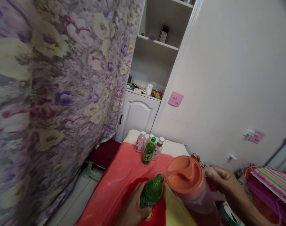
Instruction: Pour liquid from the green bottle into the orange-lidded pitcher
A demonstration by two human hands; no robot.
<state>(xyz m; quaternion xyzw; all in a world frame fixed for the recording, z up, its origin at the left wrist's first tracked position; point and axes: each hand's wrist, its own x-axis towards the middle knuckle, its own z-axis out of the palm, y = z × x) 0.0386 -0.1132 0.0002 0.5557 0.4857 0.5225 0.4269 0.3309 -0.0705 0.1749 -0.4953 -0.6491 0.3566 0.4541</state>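
My left hand is closed around a green plastic bottle with an uncapped neck. The bottle leans slightly to the right over the red-covered table. Right beside it stands a clear pitcher with an orange lid. On the pitcher's far right side, my right hand has its thumb and fingers closed at the pale handle. Further back, a capped green bottle stands among several white-capped bottles, including a clear one with a printed label.
Red soda cans stand behind the pitcher, and an opened can is at lower right. A floral curtain hangs along the left. A white cabinet is at the back; a green stool sits on the floor.
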